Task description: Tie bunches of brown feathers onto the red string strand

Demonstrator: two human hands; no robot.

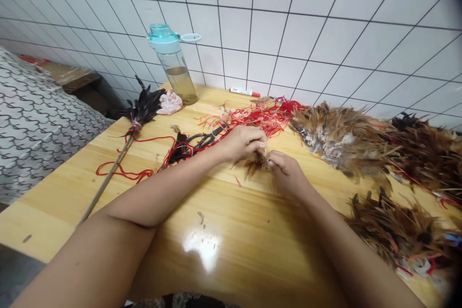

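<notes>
Over the middle of the table, my left hand (247,143) is closed on a small bunch of brown feathers (253,166), whose tips point down and towards me. Close beside it, my right hand (287,171) is closed in a pinch at the bunch's right side. What its fingertips hold is too small to make out. Behind my left wrist lie scissors (207,138) with dark handles, partly covered by red cord (144,173). A tangle of red strings (267,118) spreads just beyond my hands.
A black feather duster (144,106) on a wooden stick lies at the left. Near the tiled wall stand a water bottle (176,70), a crumpled pink tissue (169,102) and a red-capped marker (244,92). Heaps of brown feathers (346,139) cover the right side.
</notes>
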